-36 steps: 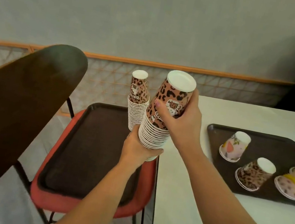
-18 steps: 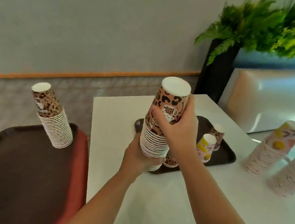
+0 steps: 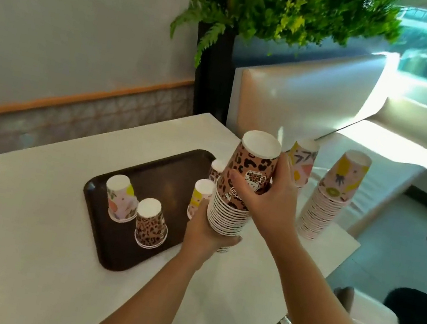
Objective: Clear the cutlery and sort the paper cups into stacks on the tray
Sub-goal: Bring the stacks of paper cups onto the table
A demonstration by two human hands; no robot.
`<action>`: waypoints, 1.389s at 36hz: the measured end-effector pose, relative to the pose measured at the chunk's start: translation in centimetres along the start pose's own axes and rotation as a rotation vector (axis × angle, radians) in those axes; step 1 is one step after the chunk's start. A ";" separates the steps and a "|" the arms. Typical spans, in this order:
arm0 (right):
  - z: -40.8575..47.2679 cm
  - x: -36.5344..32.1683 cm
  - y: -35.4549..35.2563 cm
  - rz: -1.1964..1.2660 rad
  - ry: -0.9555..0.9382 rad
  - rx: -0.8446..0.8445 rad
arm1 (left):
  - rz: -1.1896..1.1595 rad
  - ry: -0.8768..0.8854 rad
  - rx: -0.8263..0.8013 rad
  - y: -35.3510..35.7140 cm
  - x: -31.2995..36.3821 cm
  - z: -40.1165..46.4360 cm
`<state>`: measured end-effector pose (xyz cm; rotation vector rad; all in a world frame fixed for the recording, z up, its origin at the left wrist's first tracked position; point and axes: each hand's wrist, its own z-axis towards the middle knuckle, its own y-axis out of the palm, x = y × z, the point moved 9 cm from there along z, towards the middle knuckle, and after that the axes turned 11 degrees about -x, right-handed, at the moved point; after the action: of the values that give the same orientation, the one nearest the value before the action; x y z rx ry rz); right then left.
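Your view has swung right since half a second ago, bringing the dark brown tray [image 3: 116, 253] on the white counter [image 3: 41, 260] nearer. Your left hand [image 3: 204, 230] cups the upside-down leopard-print paper cup stack [image 3: 238, 192] from below; your right hand [image 3: 274, 201] clasps its top, above the tray's edge.

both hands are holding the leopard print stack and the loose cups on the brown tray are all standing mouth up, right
Not quite. The head view shows the loose cups on the brown tray standing mouth down, white bases up, such as the leopard print cup and the floral cup. The rest holds: the left hand and right hand both hold the leopard print stack.
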<state>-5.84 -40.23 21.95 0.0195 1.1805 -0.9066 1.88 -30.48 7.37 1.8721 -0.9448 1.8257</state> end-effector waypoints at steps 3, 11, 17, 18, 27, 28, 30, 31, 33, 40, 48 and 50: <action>1.1 2.6 -2.1 -0.026 0.024 0.010 | -0.018 0.009 -0.027 3.0 0.1 2.6; 2.3 8.6 -4.9 -0.051 0.094 0.024 | 0.028 -0.031 -0.050 8.1 -2.5 7.9; 2.2 8.8 -4.7 -0.078 0.086 0.035 | 0.033 -0.032 -0.038 7.7 -3.2 8.9; 2.0 8.9 -4.7 -0.074 0.086 0.029 | 0.050 -0.062 -0.033 7.7 -3.3 8.8; 2.6 15.7 -6.0 -0.059 0.144 -0.048 | 0.118 -0.232 -0.042 12.8 -6.4 11.0; 2.8 15.7 -6.0 -0.066 0.138 -0.044 | 0.117 -0.227 -0.041 12.8 -6.2 11.1; 2.9 15.9 -6.0 -0.080 0.129 -0.037 | 0.128 -0.224 -0.044 12.7 -6.4 11.2; 2.8 15.9 -5.9 -0.084 0.120 -0.032 | 0.131 -0.222 -0.042 12.7 -6.4 11.2; 2.8 15.8 -5.9 -0.081 0.106 -0.027 | 0.127 -0.223 -0.040 12.7 -6.4 11.1; 2.3 14.9 -6.5 -0.014 0.058 0.023 | 0.245 -0.253 -0.097 13.0 -6.8 10.2; 1.5 6.2 -6.9 -0.017 -0.361 0.245 | 0.387 -0.049 0.045 7.8 -3.5 5.5; 1.8 3.7 -5.3 -0.009 -0.431 0.187 | 0.449 0.013 0.099 5.8 -2.5 4.1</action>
<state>-7.43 -46.76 21.99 -0.0289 0.6946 -0.9692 1.14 -36.82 3.39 1.8065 -1.3815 2.1647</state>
